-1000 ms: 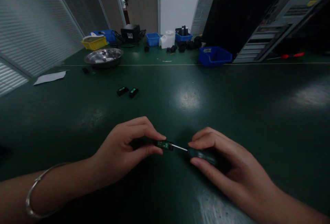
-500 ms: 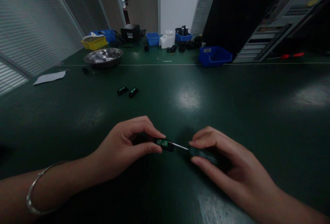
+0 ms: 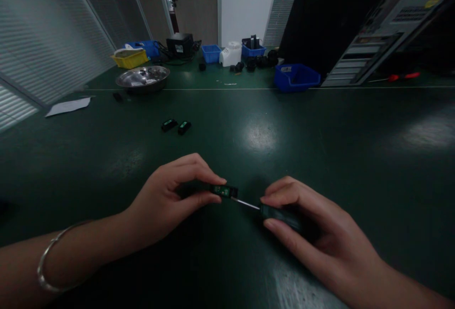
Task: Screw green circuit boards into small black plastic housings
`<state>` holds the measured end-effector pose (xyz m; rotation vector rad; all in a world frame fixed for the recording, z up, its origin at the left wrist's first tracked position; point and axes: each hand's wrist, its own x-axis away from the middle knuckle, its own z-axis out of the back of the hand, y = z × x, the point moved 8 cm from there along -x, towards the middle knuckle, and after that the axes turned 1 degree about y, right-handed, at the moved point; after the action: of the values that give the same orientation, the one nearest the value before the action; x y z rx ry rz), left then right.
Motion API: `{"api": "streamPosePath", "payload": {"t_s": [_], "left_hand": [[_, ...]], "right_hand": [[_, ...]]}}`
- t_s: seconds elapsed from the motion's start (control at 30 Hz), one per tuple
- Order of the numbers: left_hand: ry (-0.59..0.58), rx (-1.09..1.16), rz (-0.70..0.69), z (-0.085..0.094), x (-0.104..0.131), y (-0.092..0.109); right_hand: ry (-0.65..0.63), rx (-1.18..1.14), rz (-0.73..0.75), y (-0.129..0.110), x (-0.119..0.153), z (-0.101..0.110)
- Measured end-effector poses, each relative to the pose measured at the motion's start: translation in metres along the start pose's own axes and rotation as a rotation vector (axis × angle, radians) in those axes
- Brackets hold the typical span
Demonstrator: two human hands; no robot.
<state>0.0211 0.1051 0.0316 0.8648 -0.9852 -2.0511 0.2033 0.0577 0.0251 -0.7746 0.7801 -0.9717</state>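
Between thumb and fingers, my left hand (image 3: 181,183) pinches a small black housing with a green circuit board (image 3: 224,191) set in it. My right hand (image 3: 313,228) is closed around the dark handle of a screwdriver (image 3: 246,203). Its thin metal shaft points left, and the tip meets the near edge of the housing; whether it touches cannot be made out. Two similar black housings with green boards, a left one (image 3: 169,124) and a right one (image 3: 184,127), lie farther back on the green table (image 3: 220,148).
A metal bowl (image 3: 143,79) with small parts sits at the back left, near a yellow bin (image 3: 131,59) and a white paper (image 3: 68,106). Blue bins, including an open-fronted one (image 3: 296,79), line the back. A red-handled tool (image 3: 403,77) lies far right.
My left hand has shifted slightly up and left with the housing and tilted it. The screwdriver tip now lies at its near edge instead of its far end. My right hand has hardly moved.
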Motion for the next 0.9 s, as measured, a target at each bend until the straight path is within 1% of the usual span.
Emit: {"api": "streamPosePath", "payload": {"t_s": [0.2, 0.4, 0.63, 0.8, 0.9], "left_hand": [[0.003, -0.075, -0.094, -0.001, 0.001, 0.007], [-0.007, -0.085, -0.130, -0.001, 0.004, 0.011], [-0.008, -0.096, -0.130, -0.003, 0.004, 0.010], [-0.003, -0.108, -0.192, -0.002, 0.007, 0.015], [0.001, -0.103, -0.198, -0.001, 0.007, 0.016]], "right_hand": [[-0.003, 0.013, 0.031, -0.004, -0.002, 0.000], [-0.021, -0.013, 0.023, -0.004, -0.001, -0.002], [-0.032, -0.059, -0.004, 0.000, -0.001, -0.003], [-0.052, -0.089, -0.024, -0.001, -0.002, -0.003], [-0.058, -0.118, -0.039, -0.001, -0.002, -0.003]]}}
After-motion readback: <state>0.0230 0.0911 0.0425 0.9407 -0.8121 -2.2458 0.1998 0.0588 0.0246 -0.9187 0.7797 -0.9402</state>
